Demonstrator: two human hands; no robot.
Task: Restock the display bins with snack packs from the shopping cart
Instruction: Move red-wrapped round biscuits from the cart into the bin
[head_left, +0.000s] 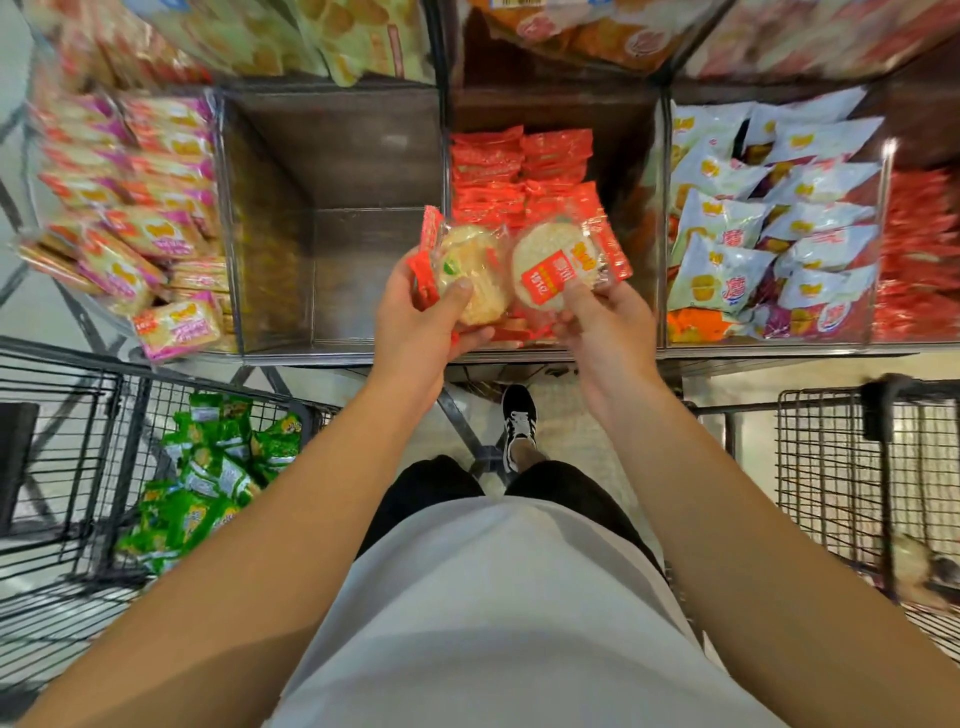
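My left hand (423, 317) grips a red-edged rice cracker pack (467, 270), thumb on top. My right hand (605, 312) pinches a second red cracker pack (563, 260) by its near edge. Both packs hover over the front of the clear bin (657, 218) that is part-filled with the same red packs (519, 166). At the lower left stands a black wire shopping cart (78, 441) with several green snack packs (208, 478) in it.
To the left of the red bin is an empty bin (332, 228), then a bin of pink-edged biscuit packs (135, 208). White bagged snacks (763, 228) fill the bin on the right. A second wire cart (852, 467) stands at the right. My shoe (518, 421) is below.
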